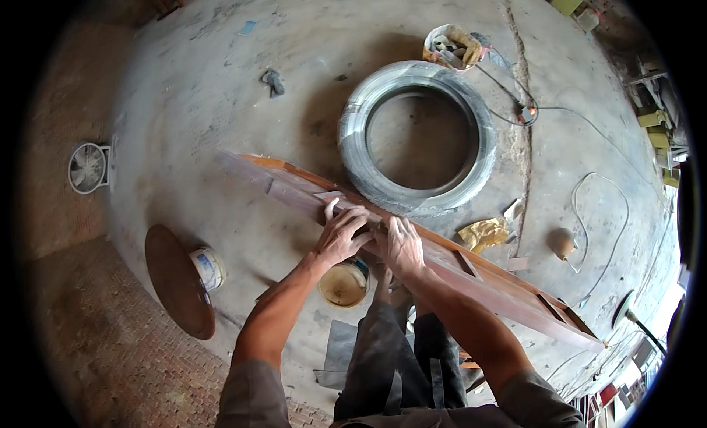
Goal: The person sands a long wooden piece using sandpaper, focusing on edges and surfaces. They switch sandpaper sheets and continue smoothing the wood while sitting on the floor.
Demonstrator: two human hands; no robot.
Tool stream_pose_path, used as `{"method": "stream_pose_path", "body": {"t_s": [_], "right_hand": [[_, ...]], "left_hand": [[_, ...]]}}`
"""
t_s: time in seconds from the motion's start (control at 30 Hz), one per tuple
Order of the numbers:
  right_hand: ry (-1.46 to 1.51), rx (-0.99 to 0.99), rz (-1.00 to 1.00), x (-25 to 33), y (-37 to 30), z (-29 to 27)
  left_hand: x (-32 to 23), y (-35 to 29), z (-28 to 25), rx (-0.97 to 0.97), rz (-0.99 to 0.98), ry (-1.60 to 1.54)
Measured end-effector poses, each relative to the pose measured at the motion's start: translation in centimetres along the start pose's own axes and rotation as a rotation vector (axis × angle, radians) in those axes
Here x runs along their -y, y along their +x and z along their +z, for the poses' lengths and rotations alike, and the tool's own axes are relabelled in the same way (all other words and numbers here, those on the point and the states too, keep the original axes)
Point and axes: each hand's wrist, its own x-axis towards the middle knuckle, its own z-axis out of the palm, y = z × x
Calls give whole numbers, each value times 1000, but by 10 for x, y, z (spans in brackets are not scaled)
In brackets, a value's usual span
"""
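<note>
A long, narrow wooden frame (479, 270), with a pale dusty face and reddish-brown inner battens, runs slantwise from the upper left to the lower right in front of me. Both hands meet at its upper edge, near its middle. My left hand (341, 233) is closed, its fingers bent over that edge and its thumb side towards the right hand. Whitish dust coats my right hand (401, 245), which is closed at the same spot. Something small and dark shows between them, too hidden to name. Beside the left fingertips lies a pale flat piece (329, 196).
Behind the frame lies a big tyre (353, 126), close to it. A bucket of odds and ends (443, 51), a cable, crumpled gold foil (484, 234) and a round brown object (561, 242) are around it. Nearer me stand a round tin (344, 287) and a brown disc (173, 281) by a white bucket.
</note>
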Motion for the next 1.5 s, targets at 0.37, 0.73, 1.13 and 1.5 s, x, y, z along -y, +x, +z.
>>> {"method": "stream_pose_path", "body": {"t_s": [0.37,0.73,1.13,1.5], "right_hand": [[-294,314,-130,-83,-79,-67],[-304,204,-224,-87,-84,-56],[-313,166,-292,-96,-81,-56],[-303,223,-202,-90,-85,-54]], "left_hand": [[-9,3,-11,-650,-575,-89],[-99,-54,69,-207,-111,-87],[-138,-61,89,-159,-269,-166],[-77,-45,56,-372,-438,-27]]}}
